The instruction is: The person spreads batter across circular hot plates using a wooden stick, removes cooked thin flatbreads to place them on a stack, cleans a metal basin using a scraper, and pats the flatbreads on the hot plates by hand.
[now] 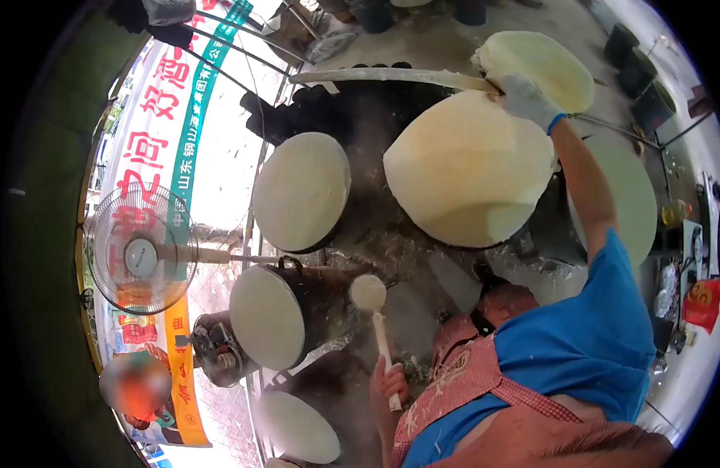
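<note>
My left hand (388, 383) is closed around the wooden handle of a ladle (381, 339). The ladle's round bowl is filled level with pale batter. My right hand (525, 100), in a whitish glove with a blue cuff, reaches far out and closes on the end of a long, slightly curved wooden strip (391, 76). Directly below that glove is a large pale-yellow flatbread (469, 171) on a griddle, its upper edge close to my fingers. Whether the glove also grips the flatbread, I cannot tell.
More round griddles bear pale sheets: one left of centre (301, 191), one below it (268, 317), one lower down (299, 427). A pale round sheet (539, 66) lies at the top right. A wire-caged fan (141, 253) stands left, before a banner (153, 132).
</note>
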A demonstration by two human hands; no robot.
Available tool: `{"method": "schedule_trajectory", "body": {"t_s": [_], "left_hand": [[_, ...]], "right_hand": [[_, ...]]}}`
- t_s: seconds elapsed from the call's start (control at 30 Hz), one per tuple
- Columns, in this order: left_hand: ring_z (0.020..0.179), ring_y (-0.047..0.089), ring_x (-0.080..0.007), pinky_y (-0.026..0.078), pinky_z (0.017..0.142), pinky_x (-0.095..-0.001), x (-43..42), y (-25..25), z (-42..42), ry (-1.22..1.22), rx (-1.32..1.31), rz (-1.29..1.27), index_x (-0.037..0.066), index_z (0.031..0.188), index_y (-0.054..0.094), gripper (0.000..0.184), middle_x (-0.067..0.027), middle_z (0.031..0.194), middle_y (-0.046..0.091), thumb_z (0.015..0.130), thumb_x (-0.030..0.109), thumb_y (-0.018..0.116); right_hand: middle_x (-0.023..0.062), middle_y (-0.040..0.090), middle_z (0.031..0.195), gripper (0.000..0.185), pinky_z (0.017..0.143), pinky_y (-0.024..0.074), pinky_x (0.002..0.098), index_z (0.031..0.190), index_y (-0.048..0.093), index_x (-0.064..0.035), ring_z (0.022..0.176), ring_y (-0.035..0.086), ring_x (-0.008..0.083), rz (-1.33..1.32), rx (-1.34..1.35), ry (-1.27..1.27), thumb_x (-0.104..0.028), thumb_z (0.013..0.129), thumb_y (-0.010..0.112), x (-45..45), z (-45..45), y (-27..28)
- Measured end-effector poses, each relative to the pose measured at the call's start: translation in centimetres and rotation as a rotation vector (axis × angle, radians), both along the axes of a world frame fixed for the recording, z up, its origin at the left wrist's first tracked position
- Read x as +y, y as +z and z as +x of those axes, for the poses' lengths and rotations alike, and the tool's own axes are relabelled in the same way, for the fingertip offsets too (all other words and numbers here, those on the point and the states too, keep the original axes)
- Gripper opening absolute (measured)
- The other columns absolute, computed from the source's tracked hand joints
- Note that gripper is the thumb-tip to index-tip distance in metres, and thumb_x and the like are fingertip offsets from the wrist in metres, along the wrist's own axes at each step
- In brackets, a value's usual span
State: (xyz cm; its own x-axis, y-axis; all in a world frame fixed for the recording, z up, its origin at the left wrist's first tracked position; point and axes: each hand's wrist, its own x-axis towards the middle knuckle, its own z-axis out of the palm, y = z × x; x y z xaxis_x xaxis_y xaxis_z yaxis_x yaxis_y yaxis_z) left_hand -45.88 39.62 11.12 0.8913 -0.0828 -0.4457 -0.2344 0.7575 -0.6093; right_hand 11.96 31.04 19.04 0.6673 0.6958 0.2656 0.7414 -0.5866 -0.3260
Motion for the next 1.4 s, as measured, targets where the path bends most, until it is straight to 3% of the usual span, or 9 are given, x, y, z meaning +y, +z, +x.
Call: {"method": "schedule_trajectory", "body": {"t_s": [0.13, 0.3, 0.67, 0.77, 0.83, 0.97, 1.1, 1.2, 1.4], "left_hand": [[0.045, 0.033, -0.0108, 0.030, 0.040, -0.0254, 1.4, -2.5, -4.4, -0.070, -0.004, 0.055, 0.003, 0.093, 0.049, 0.034, -0.0001, 0.057, 0.030, 0.098, 0.036, 0.041], [0.045, 0.032, -0.0089, 0.031, 0.039, -0.0243, 2.5, -3.6, -7.9, -0.080, -0.027, 0.115, 0.008, 0.123, 0.046, 0.035, -0.0011, 0.064, 0.033, 0.100, 0.032, 0.037], [0.044, 0.029, -0.0068, 0.030, 0.035, -0.0209, -0.5, -6.4, -6.5, -0.099, 0.003, 0.219, 0.016, 0.129, 0.045, 0.033, -0.0008, 0.067, 0.033, 0.098, 0.027, 0.044], [0.044, 0.030, -0.0077, 0.031, 0.035, -0.0225, -2.1, -7.7, -3.8, -0.064, -0.054, 0.206, 0.015, 0.127, 0.049, 0.034, -0.0006, 0.065, 0.032, 0.097, 0.029, 0.045], [0.044, 0.031, -0.0084, 0.032, 0.036, -0.0236, -2.9, -8.8, -1.9, -0.046, -0.046, 0.231, 0.013, 0.125, 0.052, 0.034, -0.0004, 0.063, 0.031, 0.097, 0.029, 0.045], [0.045, 0.033, -0.0076, 0.033, 0.036, -0.0233, -4.8, -8.5, 2.6, 0.016, -0.059, 0.115, 0.012, 0.123, 0.055, 0.032, 0.0009, 0.060, 0.031, 0.096, 0.028, 0.048], [0.044, 0.033, -0.0073, 0.032, 0.036, -0.0228, -5.1, -7.7, 5.4, -0.046, -0.024, 0.214, 0.013, 0.122, 0.055, 0.031, 0.0010, 0.061, 0.031, 0.096, 0.028, 0.048], [0.044, 0.033, -0.0071, 0.031, 0.036, -0.0225, -4.5, -6.8, 6.9, -0.098, 0.020, 0.293, 0.013, 0.122, 0.055, 0.031, 0.0011, 0.061, 0.031, 0.096, 0.028, 0.049], [0.044, 0.033, -0.0067, 0.030, 0.036, -0.0218, -5.0, -5.2, 9.6, -0.099, 0.093, 0.401, 0.013, 0.121, 0.054, 0.030, 0.0012, 0.061, 0.031, 0.095, 0.028, 0.049]], "right_hand": [[0.0155, 0.062, 0.086, 0.020, 0.070, 0.0472, 0.0443, 0.093, 0.058, -0.0050, 0.080, 0.060, 0.0349, 0.037, -0.254, 0.024, -0.020, 0.080, 0.059, -1.0, -8.0, 4.6], [0.0172, 0.063, 0.093, 0.029, 0.072, 0.0476, 0.0432, 0.103, 0.061, -0.0039, 0.084, 0.060, 0.0362, 0.219, -0.684, 0.140, -0.019, 0.079, 0.061, -3.0, -15.8, 9.8], [-0.0007, 0.045, 0.056, 0.008, 0.035, 0.0305, 0.0292, 0.073, 0.054, -0.0045, 0.042, 0.043, 0.0093, -0.055, 0.262, -0.011, -0.013, 0.074, 0.053, -10.1, 4.4, 11.4], [0.0047, 0.049, 0.056, 0.010, 0.041, 0.0365, 0.0326, 0.076, 0.056, -0.0026, 0.045, 0.048, 0.0155, -0.016, 0.013, -0.134, -0.012, 0.075, 0.053, -13.2, 12.7, 12.6], [0.0170, 0.061, 0.077, 0.017, 0.063, 0.0447, 0.0416, 0.089, 0.059, -0.0025, 0.070, 0.059, 0.0334, -0.090, -0.465, -0.070, -0.014, 0.077, 0.054, -15.1, 20.0, 14.6], [0.0167, 0.063, 0.083, 0.019, 0.068, 0.0483, 0.0419, 0.093, 0.058, -0.0063, 0.074, 0.062, 0.0326, -0.106, -0.771, -0.165, -0.018, 0.080, 0.051, -16.2, 19.5, 18.9], [0.0114, 0.065, 0.084, 0.023, 0.066, 0.0483, 0.0419, 0.099, 0.058, -0.0102, 0.076, 0.064, 0.0252, -0.315, -0.721, -0.400, -0.016, 0.078, 0.051, -15.6, 18.4, 11.3], [0.0050, 0.063, 0.079, 0.027, 0.060, 0.0460, 0.0396, 0.107, 0.055, -0.0073, 0.067, 0.062, 0.0207, -0.517, -1.139, -0.359, -0.018, 0.082, 0.048, -16.1, 21.1, -2.5], [0.0099, 0.062, 0.086, 0.018, 0.063, 0.0496, 0.0405, 0.091, 0.058, -0.0068, 0.081, 0.062, 0.0267, -0.258, -0.507, -0.302, -0.016, 0.078, 0.051, -12.7, 18.2, -18.2]]}}
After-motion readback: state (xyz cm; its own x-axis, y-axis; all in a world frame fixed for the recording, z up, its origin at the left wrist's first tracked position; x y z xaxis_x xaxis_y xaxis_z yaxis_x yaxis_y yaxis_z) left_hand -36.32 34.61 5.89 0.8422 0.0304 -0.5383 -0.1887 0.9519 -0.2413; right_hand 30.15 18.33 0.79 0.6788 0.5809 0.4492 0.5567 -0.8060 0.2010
